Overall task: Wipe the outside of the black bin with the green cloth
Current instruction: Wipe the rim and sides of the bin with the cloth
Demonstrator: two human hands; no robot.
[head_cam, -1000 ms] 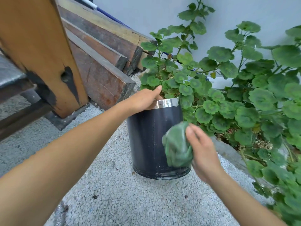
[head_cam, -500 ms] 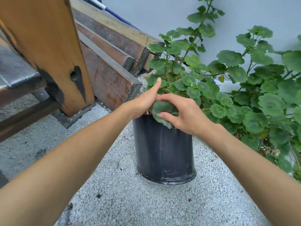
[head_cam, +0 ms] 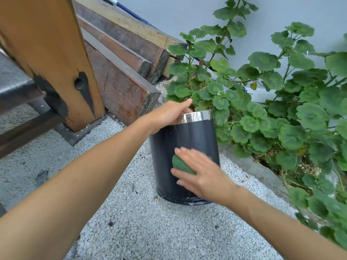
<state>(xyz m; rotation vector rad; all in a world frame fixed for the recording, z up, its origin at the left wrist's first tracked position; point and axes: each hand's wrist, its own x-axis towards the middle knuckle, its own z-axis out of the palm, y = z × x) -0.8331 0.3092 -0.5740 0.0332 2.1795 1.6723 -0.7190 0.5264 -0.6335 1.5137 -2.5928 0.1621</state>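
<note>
The black bin (head_cam: pixel 189 136), a round can with a shiny metal rim, stands upright on pale gravel in the middle of the view. My left hand (head_cam: pixel 169 113) grips its rim on the left side. My right hand (head_cam: pixel 201 174) presses the green cloth (head_cam: pixel 181 164) flat against the bin's lower front wall; most of the cloth is hidden under my palm and fingers, which look blurred.
A leafy green plant (head_cam: pixel 262 109) crowds the bin's right and back. Stacked dark timber beams (head_cam: pixel 122 79) and an orange wooden post (head_cam: pixel 50 53) stand to the left. A stone kerb (head_cam: pixel 253 169) runs along the plant bed. Gravel floor (head_cam: pixel 140 231) lies in front.
My right hand slid the cloth down from the bin's rim to its lower front wall. My left hand kept its hold on the rim.
</note>
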